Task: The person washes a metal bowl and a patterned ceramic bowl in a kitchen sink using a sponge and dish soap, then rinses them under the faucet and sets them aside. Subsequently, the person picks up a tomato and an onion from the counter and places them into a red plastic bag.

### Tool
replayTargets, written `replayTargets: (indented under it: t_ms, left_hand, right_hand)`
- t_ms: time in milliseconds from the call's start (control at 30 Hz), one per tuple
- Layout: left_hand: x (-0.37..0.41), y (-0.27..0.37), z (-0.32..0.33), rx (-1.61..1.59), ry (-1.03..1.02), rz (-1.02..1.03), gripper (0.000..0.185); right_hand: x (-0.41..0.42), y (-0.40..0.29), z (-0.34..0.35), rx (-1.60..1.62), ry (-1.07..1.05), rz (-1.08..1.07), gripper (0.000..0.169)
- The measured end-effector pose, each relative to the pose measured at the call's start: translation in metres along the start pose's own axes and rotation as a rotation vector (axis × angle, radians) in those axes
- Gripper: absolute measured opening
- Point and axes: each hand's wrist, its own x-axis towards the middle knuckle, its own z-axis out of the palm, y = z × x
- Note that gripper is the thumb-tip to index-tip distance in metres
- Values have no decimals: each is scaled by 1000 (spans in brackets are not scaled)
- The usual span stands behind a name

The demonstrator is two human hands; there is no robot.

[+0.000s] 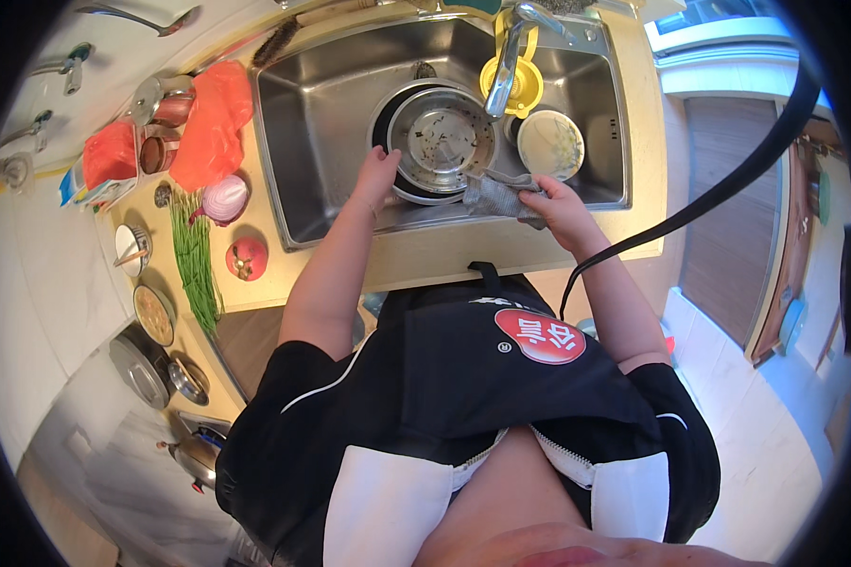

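In the sink (312, 142) a round stainless steel basin (443, 142) rests inside a dark, light-rimmed pan (381, 127). Dark bits are scattered over the basin's bottom and wall. My left hand (381, 176) is at the left rims of these two vessels, fingertips bent close to the basin's edge; whether it grips either rim is unclear. A grey dishcloth (500, 197) is pinched in my right hand (557, 209), its far end lying against the basin's lower right rim. Right of the basin, a pale plate with a leaf pattern (551, 145) sits on something mostly hidden.
The faucet (503, 78) reaches over the sink before a yellow strainer (528, 88). On the left counter lie a red plastic bag (213, 127), a cut red onion (225, 200), green stalks (195, 262) and a tomato (247, 259). A black strap (709, 188) crosses at right.
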Motion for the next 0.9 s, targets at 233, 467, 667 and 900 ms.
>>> replayTargets:
  t_ms: [233,467,667,900]
  left_hand:
    - [72,-33,25,103,29,-304,45]
    - [55,-14,7,8,-280,-376,41]
    - [45,-19,-14,233,-19,-25,54]
    - [13,-2,-3,530,136,163,63]
  right_hand:
    - [43,39,33,-125,143,-129,27]
    - [80,46,38,-414,184,-173,30]
    - [117,52,44,-525,132,-223,31]
    - [139,42,44,-582,154,-174,31]
